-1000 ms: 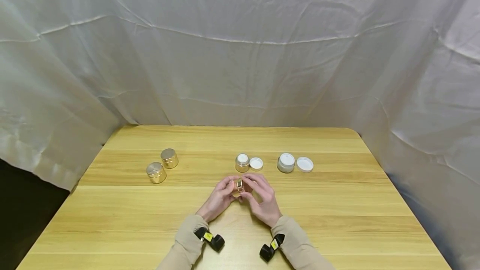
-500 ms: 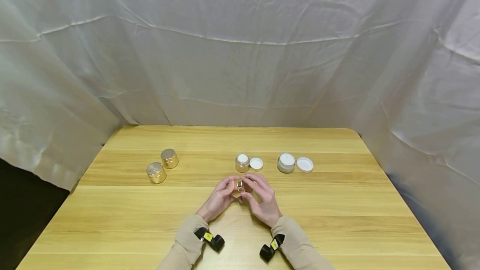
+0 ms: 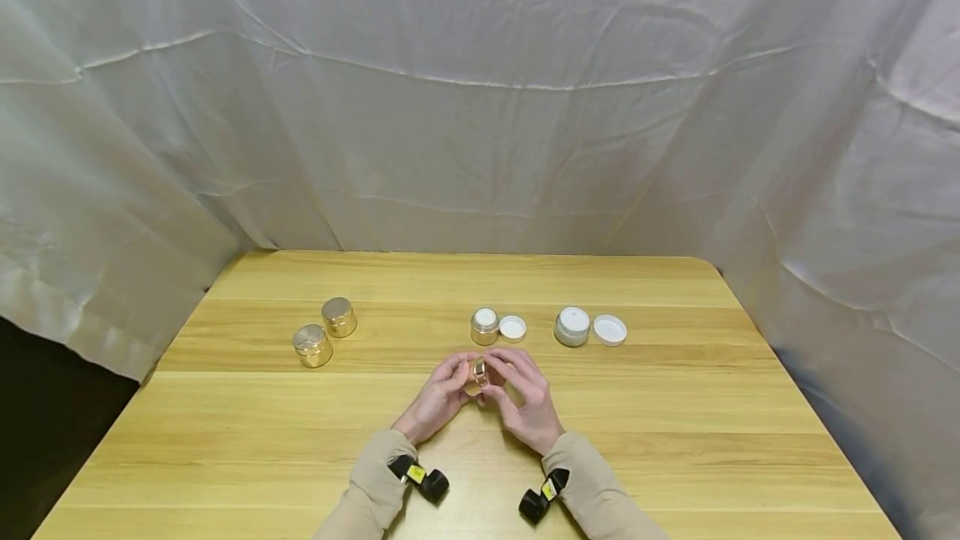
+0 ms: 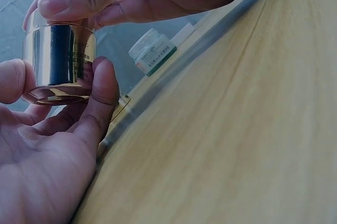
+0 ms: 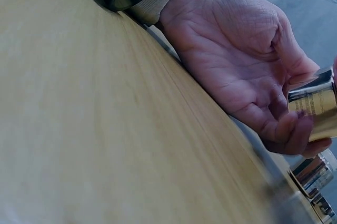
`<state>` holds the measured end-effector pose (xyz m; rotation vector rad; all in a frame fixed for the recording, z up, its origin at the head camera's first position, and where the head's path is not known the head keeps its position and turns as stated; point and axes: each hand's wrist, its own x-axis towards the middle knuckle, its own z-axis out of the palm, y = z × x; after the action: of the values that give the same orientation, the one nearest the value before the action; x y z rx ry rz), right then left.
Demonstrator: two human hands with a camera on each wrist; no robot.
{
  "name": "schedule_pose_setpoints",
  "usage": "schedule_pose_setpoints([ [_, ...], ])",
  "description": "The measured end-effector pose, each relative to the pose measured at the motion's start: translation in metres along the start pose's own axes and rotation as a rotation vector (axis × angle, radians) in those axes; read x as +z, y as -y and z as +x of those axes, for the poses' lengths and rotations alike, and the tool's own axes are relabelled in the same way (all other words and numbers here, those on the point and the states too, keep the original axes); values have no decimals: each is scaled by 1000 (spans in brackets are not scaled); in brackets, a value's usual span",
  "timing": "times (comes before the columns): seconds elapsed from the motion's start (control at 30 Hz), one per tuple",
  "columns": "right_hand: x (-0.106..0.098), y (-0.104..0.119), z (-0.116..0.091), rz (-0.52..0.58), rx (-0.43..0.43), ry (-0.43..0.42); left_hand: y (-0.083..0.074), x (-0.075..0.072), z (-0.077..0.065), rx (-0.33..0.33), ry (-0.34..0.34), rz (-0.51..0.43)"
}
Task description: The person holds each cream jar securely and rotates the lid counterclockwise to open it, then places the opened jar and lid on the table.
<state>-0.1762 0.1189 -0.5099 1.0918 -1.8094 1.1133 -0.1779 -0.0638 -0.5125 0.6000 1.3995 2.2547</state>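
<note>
- Two beige sleeves (image 3: 375,473) nearest, at bottom of head view, one black camera (image 3: 432,487) with yellow tag strapped at each wrist.
- Left hand (image 3: 435,405): grip clamped on the gold jar (image 4: 66,58), thumb and fingers round its lower body in left wrist view.
- Right hand (image 3: 527,407): grip also clamped on it, thumb and fingers pinching the other end; fingers cover most of that end, so can't tell whether a cap is on.
- Gold jar: between both hands, turned on its side in head view, shiny, dark small print on its side.
- Tabletop (image 3: 645,440): light wood grain, under everything.
- Front capped jar (image 3: 312,346): gold, upright, off to the left, well apart from the hands.
- Small jar (image 3: 484,328): gold body, white top, upright, just beyond the hands; small white lid (image 3: 513,327) flat just beside it, on the right.
- Pale jar (image 3: 572,329): wider, white top, upright, farther right; large white lid (image 3: 611,329) flat just beside it, right again. Left wrist view shows green print on this jar.
- Back capped jar (image 3: 340,317): gold, upright, slightly behind front one, near it.
- Grey curtain (image 3: 480,148): creased, behind far edge and at both sides.
</note>
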Motion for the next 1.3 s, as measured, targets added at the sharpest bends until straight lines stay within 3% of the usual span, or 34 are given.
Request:
schedule_pose_setpoints([
  [0.27, 0, 1, -1, 5, 19, 26, -1, 0, -2, -6, -4, -24],
  [0.6, -5, -2, 2, -82, 97, -20, -3, 1, -2, 7, 11, -112],
  [0.7, -9, 4, 10, -130, 181, 39, -3, 0, -2, 14, 4, -129],
  [0.8, -13, 10, 22, -152, 330, 135, -3, -1, -1, 40, -1, -121],
  [0.9, -18, 14, 35, -102, 511, 241, -3, -1, 0, 62, -18, -114],
  [1.0, -23, 16, 46, -36, 634, 322, -4, 0, 0, 68, -53, -111],
  [1.3, -38, 19, 67, 90, 687, 426, -9, 7, 0, 39, -119, -138],
])
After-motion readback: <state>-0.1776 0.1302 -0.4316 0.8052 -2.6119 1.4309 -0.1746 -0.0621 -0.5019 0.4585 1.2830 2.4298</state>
